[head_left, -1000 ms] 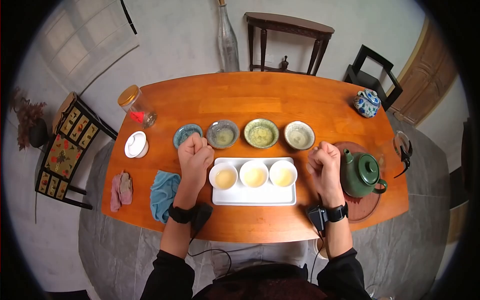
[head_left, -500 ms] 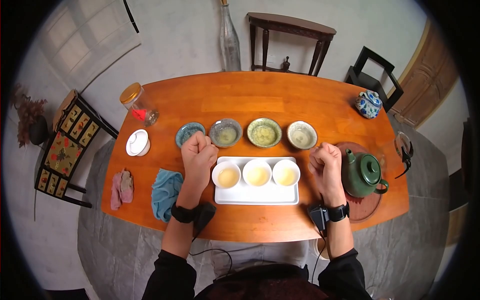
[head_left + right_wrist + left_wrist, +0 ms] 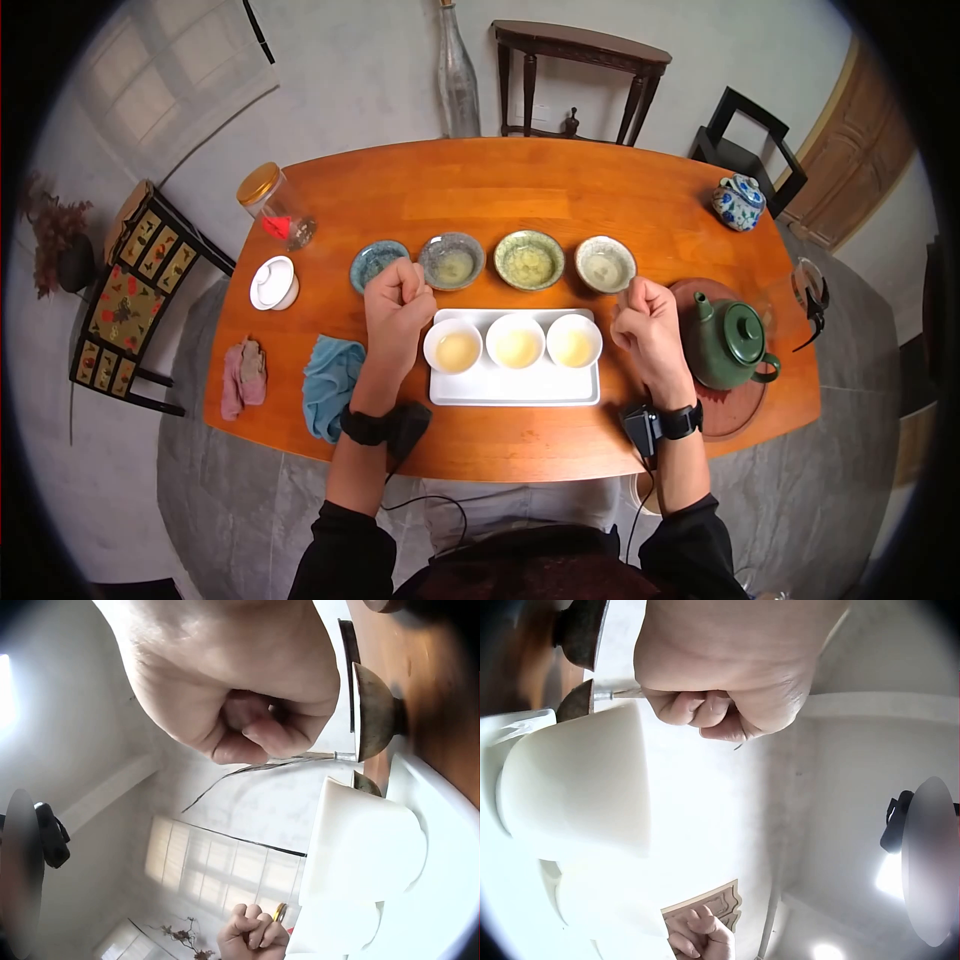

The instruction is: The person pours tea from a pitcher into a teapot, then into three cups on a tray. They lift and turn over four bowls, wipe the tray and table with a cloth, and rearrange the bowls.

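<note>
Head view: three white cups (image 3: pixel 516 342) of pale tea stand filled on a white tray (image 3: pixel 515 385) at the desk (image 3: pixel 520 190); both hands, left (image 3: pixel 397 302) and right (image 3: pixel 648 325), rest as empty fists beside it, pouring seemingly done, green teapot (image 3: pixel 730 346) set aside.

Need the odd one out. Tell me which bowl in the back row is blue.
The blue bowl, leftmost of the four, just beyond the left hand; the other three look grey, green and pale.
</note>
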`<state>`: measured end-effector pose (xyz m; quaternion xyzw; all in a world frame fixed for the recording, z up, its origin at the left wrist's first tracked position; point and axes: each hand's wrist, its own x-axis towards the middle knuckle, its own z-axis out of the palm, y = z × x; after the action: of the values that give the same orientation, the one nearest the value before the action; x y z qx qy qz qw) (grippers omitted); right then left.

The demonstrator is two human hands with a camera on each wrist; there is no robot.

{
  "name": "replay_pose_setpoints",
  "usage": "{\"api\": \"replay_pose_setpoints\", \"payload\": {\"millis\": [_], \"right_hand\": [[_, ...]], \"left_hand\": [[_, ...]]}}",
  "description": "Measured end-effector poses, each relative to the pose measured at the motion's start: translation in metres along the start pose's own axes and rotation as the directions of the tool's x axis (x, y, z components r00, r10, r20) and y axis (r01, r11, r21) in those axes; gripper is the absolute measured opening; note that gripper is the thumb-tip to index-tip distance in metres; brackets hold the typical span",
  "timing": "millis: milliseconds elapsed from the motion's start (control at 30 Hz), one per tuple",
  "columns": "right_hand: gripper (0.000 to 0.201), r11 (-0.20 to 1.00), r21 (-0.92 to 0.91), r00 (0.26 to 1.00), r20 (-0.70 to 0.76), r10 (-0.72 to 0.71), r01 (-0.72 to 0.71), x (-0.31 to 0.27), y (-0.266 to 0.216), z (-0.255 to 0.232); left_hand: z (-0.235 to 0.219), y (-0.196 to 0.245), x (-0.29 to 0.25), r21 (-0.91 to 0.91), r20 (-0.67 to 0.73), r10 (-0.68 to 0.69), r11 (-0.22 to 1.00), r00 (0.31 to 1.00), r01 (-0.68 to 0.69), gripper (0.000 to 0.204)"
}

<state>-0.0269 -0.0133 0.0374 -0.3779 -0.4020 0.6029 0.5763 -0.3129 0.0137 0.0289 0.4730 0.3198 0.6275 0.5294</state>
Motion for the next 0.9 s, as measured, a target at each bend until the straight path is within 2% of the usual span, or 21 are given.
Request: {"api": "replay_pose_setpoints", "payload": {"millis": [67,200,267,300,367,400,433,467,500,533,567,633,700,767,900], "right_hand": [[0.032,1.0,-0.017,0.998,0.068,-0.017,0.018,0.0,0.002,-0.001],[0.027,1.0,-0.024,0.994,0.11,-0.012,0.015,0.001,0.002,-0.005],[0.03,0.986,-0.155,0.992,0.112,-0.05,0.067,-0.001,-0.002,0.001],[0.03,0.987,-0.148,0.993,0.105,-0.048,0.064,-0.001,-0.002,0.001],[0.034,0.968,-0.228,0.984,0.167,-0.063,0.1,0.0,-0.001,0.0],[0.036,0.963,-0.264,0.98,0.198,0.008,0.046,-0.001,-0.004,-0.004],[0.036,0.965,-0.26,0.982,0.191,0.01,0.041,-0.002,-0.006,-0.004],[0.038,0.937,-0.342,0.973,0.23,0.009,0.072,-0.002,-0.008,-0.003],[0.041,0.9,-0.422,0.963,0.27,0.01,0.109,-0.003,-0.009,-0.003],[0.052,0.86,-0.491,0.95,0.311,0.021,0.142,-0.004,-0.01,-0.005],[0.052,0.86,-0.491,0.951,0.307,0.022,0.139,-0.005,-0.012,-0.004],[0.059,0.733,-0.631,0.915,0.403,0.027,0.256,-0.008,-0.015,0.001],[0.064,0.741,-0.627,0.908,0.416,0.057,0.241,-0.007,-0.014,0.003],[0.066,0.645,-0.686,0.873,0.484,0.06,0.336,-0.005,-0.012,0.003],[0.066,0.619,-0.721,0.875,0.471,0.109,0.311,-0.003,-0.009,0.003]], "left_hand": [[0.002,0.003,0.0,0.03,0.046,-0.015,0.999,0.999,0.013,0.032],[0.0,0.006,0.001,0.029,0.083,-0.038,0.999,0.996,0.035,0.031],[-0.001,0.008,0.002,0.021,0.166,-0.027,0.999,0.986,0.024,0.028],[-0.003,0.008,0.003,0.027,0.171,-0.036,0.999,0.985,0.032,0.028],[-0.007,0.007,0.003,0.134,0.259,0.002,0.99,0.966,-0.038,0.024],[-0.01,0.006,0.003,0.138,0.264,-0.007,0.99,0.965,-0.03,0.024],[-0.013,0.005,0.004,0.289,0.33,0.007,0.951,0.944,-0.108,0.022],[-0.014,0.004,0.004,0.423,0.398,0.012,0.885,0.917,-0.195,0.023],[-0.01,0.006,0.004,0.422,0.401,0.009,0.886,0.916,-0.193,0.023],[-0.006,0.01,0.003,0.505,0.481,0.03,0.807,0.876,-0.305,0.028],[-0.001,0.014,0.002,0.568,0.558,0.037,0.711,0.829,-0.414,0.035],[0.009,0.02,-0.004,0.608,0.56,-0.017,0.687,0.829,-0.397,0.041],[0.016,0.021,-0.007,0.645,0.56,-0.07,0.662,0.825,-0.382,0.047],[0.019,0.02,-0.008,0.663,0.614,-0.042,0.57,0.788,-0.485,0.051],[0.019,0.016,-0.01,0.683,0.624,-0.098,0.551,0.776,-0.48,0.056]]}}
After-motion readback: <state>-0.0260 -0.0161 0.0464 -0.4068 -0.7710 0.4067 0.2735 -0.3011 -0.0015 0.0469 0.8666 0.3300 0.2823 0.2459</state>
